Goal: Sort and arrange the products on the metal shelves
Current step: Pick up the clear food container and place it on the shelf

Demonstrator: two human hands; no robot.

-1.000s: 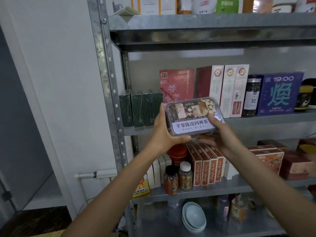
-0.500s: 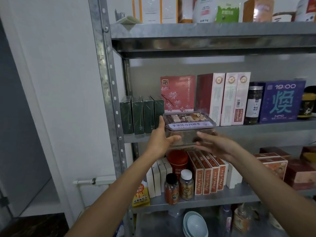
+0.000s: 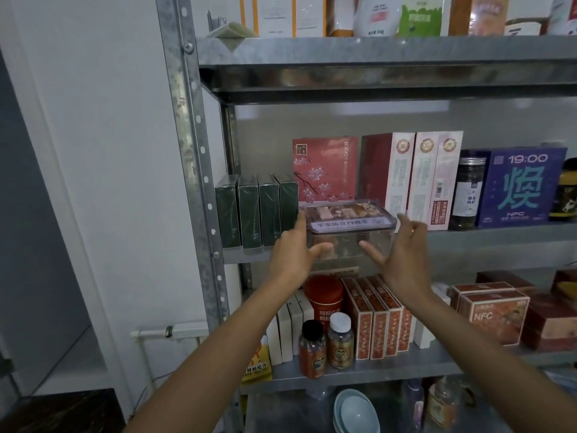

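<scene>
Galvanised metal shelving against a white wall; the middle shelf is packed. The clear lidded plastic tray with a white label strip sits flat at that shelf's front edge, in front of the pink blossom-print box, between the dark green cartons and the red-and-white cartons. The left hand has straight fingers touching the tray's left end, thumb at the front wall, not curled round it. The right hand is spread open just beside the right end; can't tell if it's touching. My read: light, thin-walled, smooth so slippery, and the lid may pop if squeezed. Hold it by both short ends low on the base, or support it underneath, not by the lid rim.
</scene>
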